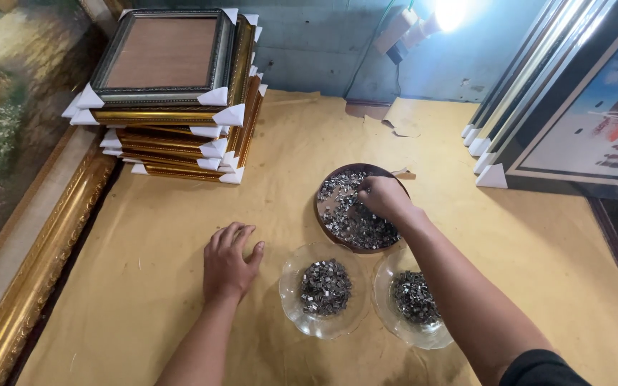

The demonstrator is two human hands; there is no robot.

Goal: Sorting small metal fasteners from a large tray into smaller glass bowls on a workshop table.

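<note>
The small metal clips (pixel 355 214) fill a dark round dish (pixel 323 214), which serves as the landmark here. Far left of the dish runs a large gilt frame (pixel 37 271), and up-left of it stands a stack of picture frames (pixel 180 107) with white corner guards. Left of the dish, the left hand (pixel 229 264) lies flat and empty on the brown paper (pixel 144 250). Just below the dish sit two glass bowls (pixel 323 325), each holding more clips. The right hand (pixel 383 198) reaches into the dish, fingers curled down among the clips; whether it has pinched any cannot be told. The clips look light, stiff and sharp-edged, best pinched by fingertips.
</note>
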